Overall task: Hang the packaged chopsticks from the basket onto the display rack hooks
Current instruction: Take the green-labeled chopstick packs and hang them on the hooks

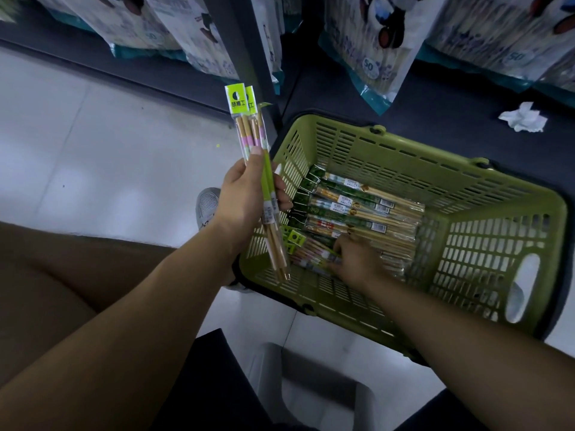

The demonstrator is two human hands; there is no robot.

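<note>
The basket (404, 146) is moulded in matt green plastic; wooden chopsticks (249, 132) are sealed in glossy clear film (281, 259); the floor (93, 150) is laid with smooth, shiny tiles.

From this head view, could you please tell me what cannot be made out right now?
Rack hooks: cut off by the top edge, above the hanging bags.
Right hand: motion-blurred in the basket; its grip is unclear.
Held packs in the left hand: overlapping, so count uncertain.
Basket pack labels: too small to read.

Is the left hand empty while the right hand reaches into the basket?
No, the left hand grips a few packs of chopsticks with lime-green header cards, raised beside the basket.
</note>
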